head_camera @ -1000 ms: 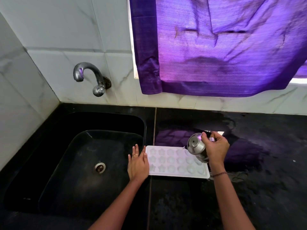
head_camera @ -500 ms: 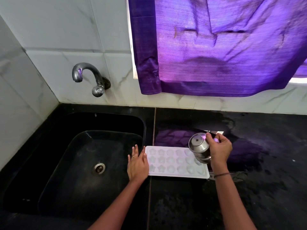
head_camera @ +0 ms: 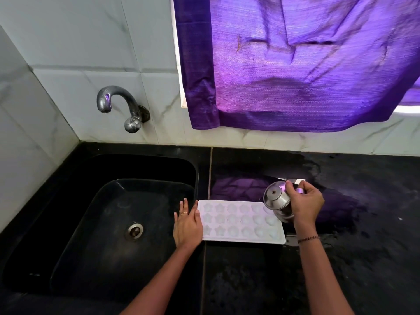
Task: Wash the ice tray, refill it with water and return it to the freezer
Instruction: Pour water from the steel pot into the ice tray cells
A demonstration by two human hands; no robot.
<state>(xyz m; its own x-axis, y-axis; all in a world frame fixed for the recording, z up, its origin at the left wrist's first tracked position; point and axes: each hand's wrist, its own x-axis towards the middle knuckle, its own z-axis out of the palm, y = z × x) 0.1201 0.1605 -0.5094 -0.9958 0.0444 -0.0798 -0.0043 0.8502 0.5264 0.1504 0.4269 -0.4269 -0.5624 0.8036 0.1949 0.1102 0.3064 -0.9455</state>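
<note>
Ice tray point(head_camera: 236, 221): white, lying flat on the black desk point(head_camera: 363, 258), just right of the sink point(head_camera: 113, 169). Its left short end sits at the sink's edge. The long axis runs left to right, roughly parallel to the desk's front edge. The star-shaped and round cells face up. How much water they hold cannot be told.

Left hand point(head_camera: 187, 226): palm down, fingers point(head_camera: 181, 206) straight and close together. The thumb side touches the tray's left end. It grips nothing and appears to steady the tray.

Right hand point(head_camera: 305, 205): fingers point(head_camera: 289, 186) curled round a steel cup point(head_camera: 276, 201). The cup is tipped over the tray's right end, base turned up and to the left, mouth down toward the cells. No stream is visible.

Judgement: the refill step is in hand, with pouring at the right-end cells. The other cells lie to the left of the cup, along the long axis, toward the left hand. The next move likely carries the cup that way while the left hand stays braced. The tray's shallow rim makes overspill a risk.

Surroundings: a wet patch spreads on the desk behind and right of the tray. The tap point(head_camera: 118, 103) above the sink shows no flow. A purple curtain point(head_camera: 306, 64) hangs over the tiled wall.
</note>
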